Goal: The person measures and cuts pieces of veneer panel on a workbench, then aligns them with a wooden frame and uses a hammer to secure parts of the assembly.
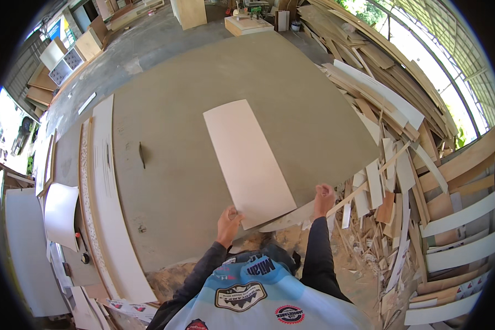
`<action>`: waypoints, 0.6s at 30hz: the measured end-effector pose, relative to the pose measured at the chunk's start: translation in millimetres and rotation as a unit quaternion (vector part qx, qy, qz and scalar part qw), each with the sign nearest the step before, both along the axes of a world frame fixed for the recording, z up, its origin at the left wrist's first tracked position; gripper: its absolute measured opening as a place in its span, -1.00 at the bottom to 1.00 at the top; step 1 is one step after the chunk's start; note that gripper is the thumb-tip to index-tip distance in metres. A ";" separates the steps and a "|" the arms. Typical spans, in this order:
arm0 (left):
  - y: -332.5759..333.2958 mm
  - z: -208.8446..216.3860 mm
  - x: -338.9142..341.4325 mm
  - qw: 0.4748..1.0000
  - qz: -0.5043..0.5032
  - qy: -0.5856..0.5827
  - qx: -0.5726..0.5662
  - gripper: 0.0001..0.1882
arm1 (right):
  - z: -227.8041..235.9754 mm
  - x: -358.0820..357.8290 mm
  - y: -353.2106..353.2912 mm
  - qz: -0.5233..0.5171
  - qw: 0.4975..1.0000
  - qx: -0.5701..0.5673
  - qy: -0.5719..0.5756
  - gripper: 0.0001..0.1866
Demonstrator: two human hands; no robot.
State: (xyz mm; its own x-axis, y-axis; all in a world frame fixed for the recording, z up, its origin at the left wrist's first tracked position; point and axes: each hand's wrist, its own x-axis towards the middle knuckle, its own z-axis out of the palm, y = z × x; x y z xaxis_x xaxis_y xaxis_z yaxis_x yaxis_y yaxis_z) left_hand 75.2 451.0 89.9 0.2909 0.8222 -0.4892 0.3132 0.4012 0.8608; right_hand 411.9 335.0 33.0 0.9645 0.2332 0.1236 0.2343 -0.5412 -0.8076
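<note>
A pale, pinkish-white rectangular board [250,162] lies lengthwise on a large grey-brown sheet [170,126], its near end toward me. At its near left corner is my left hand [229,225], fingers closed on the edge. My right hand [324,199] is raised to the right of the near right corner, apart from the board. Its fingers are curled together, and whatever may be in them is hidden. Dark sleeves cover both forearms.
Wood offcuts [388,192] heap up at the right, below stacked boards [368,49]. A long white panel [105,165] and a narrow strip [88,181] lie at the left. A thin dark piece [142,155] rests on the sheet. Far off stands a wooden box [248,26] with tools.
</note>
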 end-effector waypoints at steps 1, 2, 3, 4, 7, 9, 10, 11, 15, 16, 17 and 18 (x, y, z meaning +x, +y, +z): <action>-3.8 8.4 19.7 0.999 -0.002 0.028 0.024 -0.35 | -3.1 23.1 -6.5 -0.037 0.997 -0.039 -0.051 -0.65; -10.3 12.8 35.6 0.997 -0.003 0.056 0.047 -0.32 | -7.1 41.7 -13.7 -0.105 0.991 -0.062 -0.055 -0.57; -16.3 4.4 47.7 0.996 -0.017 0.064 0.063 -0.33 | -9.7 63.0 -18.9 -0.149 0.985 -0.074 -0.038 -0.54; -21.0 -9.6 54.0 0.994 -0.025 0.075 0.078 -0.34 | -14.8 85.1 -21.9 -0.187 0.979 -0.085 -0.020 -0.50; -43.0 -13.1 75.3 0.975 -0.136 0.089 0.148 -0.41 | -28.6 141.6 -36.9 -0.133 0.966 0.148 0.164 -0.35; -59.3 -11.4 80.0 0.940 -0.218 0.122 0.233 -0.46 | -16.1 143.8 -28.7 -0.078 0.942 0.245 0.216 -0.31; -66.0 -10.5 88.6 0.910 -0.257 0.143 0.293 -0.48 | -18.2 155.4 -27.9 -0.068 0.945 0.243 0.208 -0.31; -70.8 -9.8 94.7 0.874 -0.295 0.163 0.351 -0.49 | -21.4 163.7 -26.2 -0.082 0.943 0.243 0.213 -0.33; -55.7 -12.7 112.0 0.932 -0.351 0.020 0.091 -0.42 | -29.7 179.6 -10.8 -0.100 0.923 0.281 0.243 -0.40; -50.3 -10.8 116.0 0.921 -0.352 0.044 0.159 -0.38 | -33.9 184.8 -10.2 -0.097 0.915 0.300 0.251 -0.42; -44.3 -8.6 118.8 0.906 -0.352 0.068 0.226 -0.34 | -38.3 189.4 -8.9 -0.086 0.914 0.307 0.251 -0.42; -33.5 -6.4 120.0 0.875 -0.369 0.129 0.284 -0.28 | -42.7 193.7 -7.6 -0.076 0.913 0.313 0.251 -0.43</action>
